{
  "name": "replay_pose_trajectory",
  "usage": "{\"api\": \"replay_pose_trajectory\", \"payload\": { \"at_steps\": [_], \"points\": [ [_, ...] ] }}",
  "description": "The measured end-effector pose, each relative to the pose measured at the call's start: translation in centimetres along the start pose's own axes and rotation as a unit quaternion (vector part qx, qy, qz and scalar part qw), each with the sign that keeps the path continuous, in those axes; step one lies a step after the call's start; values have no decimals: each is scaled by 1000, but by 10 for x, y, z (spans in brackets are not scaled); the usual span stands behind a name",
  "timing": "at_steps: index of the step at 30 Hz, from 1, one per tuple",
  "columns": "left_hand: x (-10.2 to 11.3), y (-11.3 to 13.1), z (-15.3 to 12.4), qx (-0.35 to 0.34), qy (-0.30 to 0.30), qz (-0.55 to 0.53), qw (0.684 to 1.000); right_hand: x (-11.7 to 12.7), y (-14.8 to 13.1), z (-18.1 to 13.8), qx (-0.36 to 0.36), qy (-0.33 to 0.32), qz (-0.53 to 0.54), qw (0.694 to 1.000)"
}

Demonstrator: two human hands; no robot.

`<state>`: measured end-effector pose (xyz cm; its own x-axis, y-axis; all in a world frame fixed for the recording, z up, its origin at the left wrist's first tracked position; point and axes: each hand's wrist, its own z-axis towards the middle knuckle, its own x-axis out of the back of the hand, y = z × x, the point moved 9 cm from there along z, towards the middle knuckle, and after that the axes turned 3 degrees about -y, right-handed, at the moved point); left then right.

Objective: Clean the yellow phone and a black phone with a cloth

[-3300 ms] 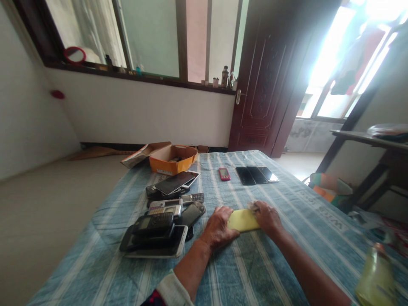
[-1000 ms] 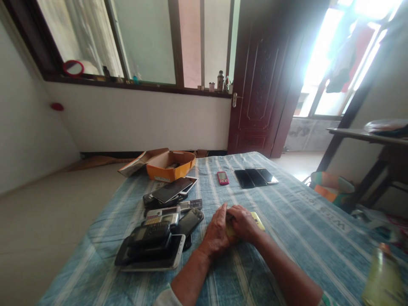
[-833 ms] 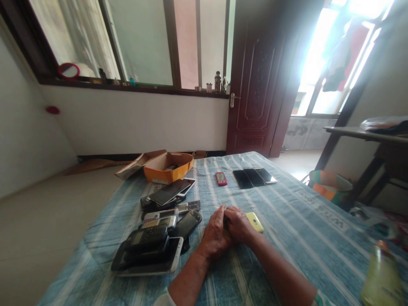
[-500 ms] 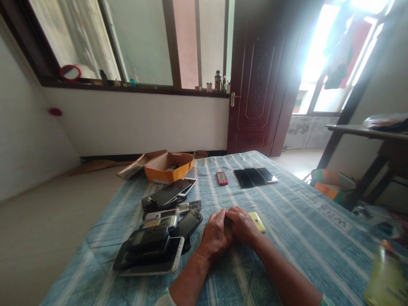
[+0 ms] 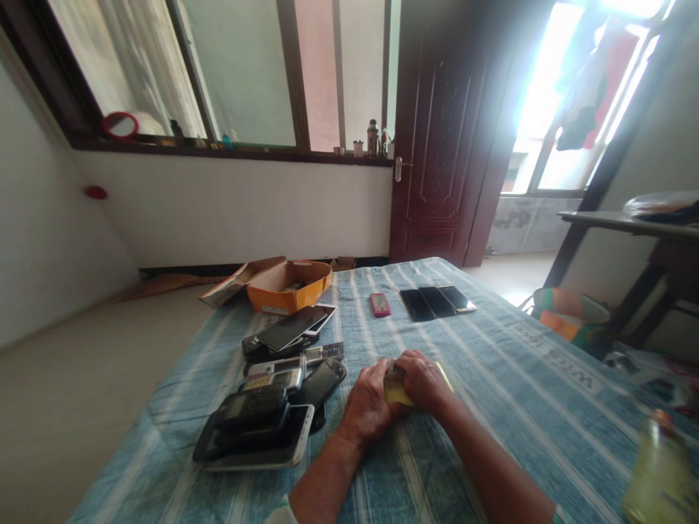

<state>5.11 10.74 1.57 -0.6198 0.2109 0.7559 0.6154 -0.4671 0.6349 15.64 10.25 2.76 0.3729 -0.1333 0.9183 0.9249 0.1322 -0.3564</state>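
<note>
A yellow mobile phone (image 5: 397, 394) lies between my two hands, low over the striped sheet, mostly covered by my fingers. My left hand (image 5: 371, 399) grips its left end with bent fingers. Across its right part, my right hand (image 5: 423, 380) is curled over the phone, and a yellow edge shows beyond the knuckles. A greyish patch near my fingertips is too small to make out. Left of my hands are a dark slide phone (image 5: 322, 383), a bar phone with keys (image 5: 326, 353), and a stack with a black handset (image 5: 251, 411) on a large white-edged phone (image 5: 299, 437).
Farther off, a pink phone (image 5: 380, 304) and a row of dark phones (image 5: 437, 303) lie on the striped sheet (image 5: 518, 407). An open orange box (image 5: 289, 297) stands at the far left edge, near more piled phones (image 5: 292, 327). A yellowish bottle (image 5: 660, 473) is at right.
The yellow phone has shifted left between my hands, and more of it shows below my fingers. My right hand has turned slightly over it; my left hand stays nearly in place.
</note>
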Motion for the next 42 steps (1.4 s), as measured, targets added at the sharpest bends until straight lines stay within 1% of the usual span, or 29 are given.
{"api": "replay_pose_trajectory", "payload": {
  "at_steps": [3,7,13,15,18,22,25,27,30,32,35,38,42],
  "points": [
    [-1,0,0,7,-10,1,1000,1,5,0,-10,7,-6,1000],
    [-1,4,-1,-11,-13,2,1000,2,15,0,-27,14,-18,999],
    [-3,3,0,-9,-15,12,1000,12,41,-3,-89,30,-33,995],
    [-4,3,0,-11,-14,9,1000,12,44,-4,-103,30,-40,993],
    [-4,4,0,-17,-12,9,1000,8,36,-3,-90,27,-37,995],
    [-5,3,0,-25,-3,11,1000,-2,12,1,-40,14,-25,999],
    [-4,5,0,-50,14,8,999,-11,-6,4,-6,2,-11,1000],
    [-3,7,-1,-61,25,11,998,-15,-16,5,19,4,9,1000],
    [1,9,-1,-59,35,16,998,-17,-25,5,49,9,30,998],
    [2,11,-1,-59,32,15,998,-16,-26,4,50,5,27,998],
    [3,13,-2,-57,22,9,998,-13,-21,2,30,-6,6,1000],
    [2,10,-3,-41,14,4,999,-9,-11,1,2,-10,-17,1000],
    [-1,4,-2,-21,1,0,1000,-2,5,-2,-23,5,-30,999]
  ]
}}
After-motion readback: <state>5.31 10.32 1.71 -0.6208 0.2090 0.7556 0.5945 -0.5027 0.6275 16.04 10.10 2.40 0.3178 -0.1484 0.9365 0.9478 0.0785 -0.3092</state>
